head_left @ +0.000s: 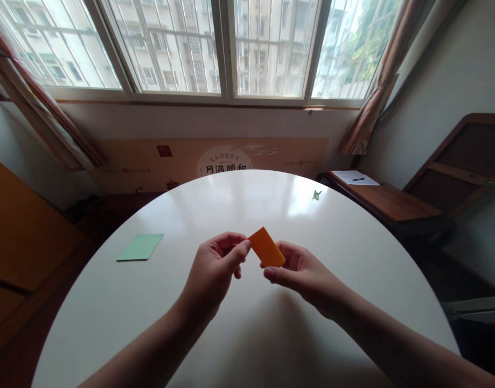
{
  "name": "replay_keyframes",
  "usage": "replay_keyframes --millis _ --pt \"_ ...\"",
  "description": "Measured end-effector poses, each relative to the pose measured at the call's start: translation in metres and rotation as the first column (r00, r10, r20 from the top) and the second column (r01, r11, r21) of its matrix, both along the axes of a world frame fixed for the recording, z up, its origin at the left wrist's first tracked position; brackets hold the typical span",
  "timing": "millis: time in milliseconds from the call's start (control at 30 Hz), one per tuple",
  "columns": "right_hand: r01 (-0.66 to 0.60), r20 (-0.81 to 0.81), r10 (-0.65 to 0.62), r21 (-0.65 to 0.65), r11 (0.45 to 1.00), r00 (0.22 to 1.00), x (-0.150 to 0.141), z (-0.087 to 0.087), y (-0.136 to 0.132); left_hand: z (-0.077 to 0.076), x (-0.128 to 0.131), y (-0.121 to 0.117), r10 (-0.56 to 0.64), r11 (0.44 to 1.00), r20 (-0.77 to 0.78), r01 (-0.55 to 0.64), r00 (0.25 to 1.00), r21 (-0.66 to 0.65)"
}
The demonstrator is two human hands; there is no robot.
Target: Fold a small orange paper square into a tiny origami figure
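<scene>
Holding an orange paper rectangle (266,248) up over the white round table (344,253), the two hands are working near its middle, with the paper tilting between them. The left hand (218,261) is pinching the paper's left corner between thumb and forefinger; the right hand (298,267) is curling its fingers behind the right-hand end, the thumb lying by the lower edge. Whether that thumb is pressing on the paper, I cannot tell. The step in hand seems to be steadying and turning the paper; any further handling is probably calling for a light fingertip grip and well-matched edges. Off to the left, light green square paper (140,247) is lying flat, and a small green object (316,195), too small to identify, is resting near the far rim. Both are sitting well apart from the hands, so nothing is visibly standing in the way.
</scene>
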State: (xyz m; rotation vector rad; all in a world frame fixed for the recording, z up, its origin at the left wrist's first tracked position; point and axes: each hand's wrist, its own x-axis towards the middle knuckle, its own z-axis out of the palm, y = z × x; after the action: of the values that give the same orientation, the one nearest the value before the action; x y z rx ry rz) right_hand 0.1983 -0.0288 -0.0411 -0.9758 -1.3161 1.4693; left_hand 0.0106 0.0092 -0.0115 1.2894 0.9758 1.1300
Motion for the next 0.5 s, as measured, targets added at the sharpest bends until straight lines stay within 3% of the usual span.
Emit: replay_keyframes --millis 233,300,400,433,500 --pt "0.182 -0.172 -0.184 -0.024 0.983 0.968 -0.001 -0.002 0.002 -0.003 0.002 -0.002 -0.121 0.992 -0.082 0.125 0.989 0.037" --pt "0.250 -0.240 -0.245 -0.010 0.968 0.940 0.002 -0.001 0.003 -0.002 0.002 -0.004 -0.248 0.967 -0.215 0.253 0.945 -0.005" --pt "0.334 -0.287 -0.311 0.034 0.942 0.906 0.007 0.000 0.004 -0.001 0.000 -0.006 -0.408 0.904 -0.443 0.422 0.798 -0.071" --pt "0.360 -0.275 -0.331 0.060 0.931 0.903 0.009 0.001 0.004 0.000 -0.001 -0.005 -0.413 0.896 -0.487 0.439 0.769 -0.067" --pt "0.383 -0.199 -0.354 0.130 0.915 0.914 0.012 0.004 0.003 0.001 -0.004 -0.002 -0.367 0.912 -0.497 0.410 0.786 -0.025"
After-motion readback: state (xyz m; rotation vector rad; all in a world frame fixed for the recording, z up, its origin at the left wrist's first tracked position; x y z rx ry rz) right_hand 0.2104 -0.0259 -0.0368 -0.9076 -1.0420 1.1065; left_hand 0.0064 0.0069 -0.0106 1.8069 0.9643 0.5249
